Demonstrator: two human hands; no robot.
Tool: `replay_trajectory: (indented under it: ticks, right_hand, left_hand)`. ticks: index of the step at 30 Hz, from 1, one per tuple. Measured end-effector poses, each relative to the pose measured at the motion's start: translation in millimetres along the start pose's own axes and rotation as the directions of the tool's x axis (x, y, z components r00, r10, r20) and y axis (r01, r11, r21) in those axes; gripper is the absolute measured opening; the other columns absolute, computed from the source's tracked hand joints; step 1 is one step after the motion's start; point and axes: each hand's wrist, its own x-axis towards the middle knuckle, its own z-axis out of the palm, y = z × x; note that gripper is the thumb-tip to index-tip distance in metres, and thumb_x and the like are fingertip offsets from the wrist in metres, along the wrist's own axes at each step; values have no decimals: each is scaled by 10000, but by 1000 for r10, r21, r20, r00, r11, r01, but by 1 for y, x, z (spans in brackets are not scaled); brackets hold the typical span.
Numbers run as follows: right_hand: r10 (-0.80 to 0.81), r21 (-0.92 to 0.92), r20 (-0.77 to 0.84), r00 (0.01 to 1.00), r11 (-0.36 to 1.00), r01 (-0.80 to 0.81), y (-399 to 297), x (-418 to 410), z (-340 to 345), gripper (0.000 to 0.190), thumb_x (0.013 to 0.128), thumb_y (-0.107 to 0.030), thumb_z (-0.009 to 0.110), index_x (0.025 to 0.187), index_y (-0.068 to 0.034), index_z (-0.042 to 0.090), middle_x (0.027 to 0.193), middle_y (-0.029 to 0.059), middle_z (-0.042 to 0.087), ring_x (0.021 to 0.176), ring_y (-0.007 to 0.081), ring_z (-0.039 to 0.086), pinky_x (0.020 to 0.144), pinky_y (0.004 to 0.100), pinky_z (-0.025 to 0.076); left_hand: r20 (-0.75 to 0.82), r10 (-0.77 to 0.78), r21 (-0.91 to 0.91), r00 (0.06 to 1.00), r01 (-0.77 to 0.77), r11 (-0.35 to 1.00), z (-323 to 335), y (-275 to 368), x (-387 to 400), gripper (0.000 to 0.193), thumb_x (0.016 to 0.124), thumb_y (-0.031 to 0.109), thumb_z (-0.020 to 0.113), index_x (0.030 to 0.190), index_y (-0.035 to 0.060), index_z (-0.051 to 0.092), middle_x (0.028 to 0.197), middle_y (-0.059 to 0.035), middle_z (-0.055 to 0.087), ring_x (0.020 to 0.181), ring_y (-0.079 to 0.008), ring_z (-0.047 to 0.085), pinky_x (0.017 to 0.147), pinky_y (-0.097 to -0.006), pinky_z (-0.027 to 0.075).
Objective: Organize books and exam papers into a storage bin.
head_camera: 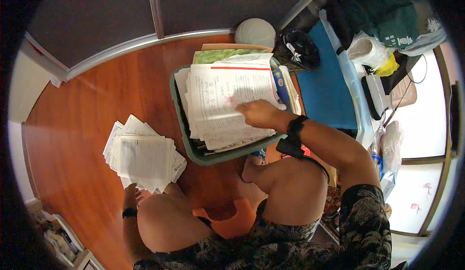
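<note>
A dark green plastic bin (198, 159) stands on the floor before me, heaped with papers. My right hand (259, 113) grips the printed sheets (232, 88) on top, its thumb over their face. The top sheet bears a red band and red marks. Beside the sheets, a blue-covered booklet (280, 84) and more papers stand along the bin's right side. On the floor to the left lies a loose, uneven pile of printed papers (145, 157). At its near edge is my left hand (132, 194), fingers apart and partly hidden by my knee, with nothing visible in it.
Behind the bin are a pale ball (255, 32) and a black plastic bag (299, 50), close to dark sliding doors (98, 19). A blue panel (327, 92) and a cluttered surface flank the right. Between my legs shows an orange stool (232, 221).
</note>
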Motion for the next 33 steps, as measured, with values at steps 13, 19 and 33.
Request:
replay_trajectory:
  ticks: [13,19,33]
  right_hand:
    - [411,698,-572,710,699,157,-48,-138,-138,281,795,-65,528,1044,43,600,840,111,670,738,139,632,656,295,505]
    - [337,830,-500,798,-77,552,-112,-179,-141,324,804,18,427,1098,77,551,998,130,641,850,169,633,771,289,507]
    - [133,811,-325,936,-470,349,-170,-179,-63,527,961,-445,353,1328,-69,394,1287,98,496,1154,213,499,965,371,416]
  left_hand:
    - [283,792,27,541,-830,557,157,202,-344,446,900,319,554,1249,51,481,1214,-100,517,1077,-235,543,890,-345,445]
    - [767,605,-264,213,-755,601,261,168,-432,537,927,241,505,1359,-10,311,1280,-129,480,1105,-225,531,914,-359,447]
    - [725,625,-388,288,-579,717,304,124,-482,267,826,54,645,1069,-18,563,962,-75,633,849,-144,615,759,-269,507]
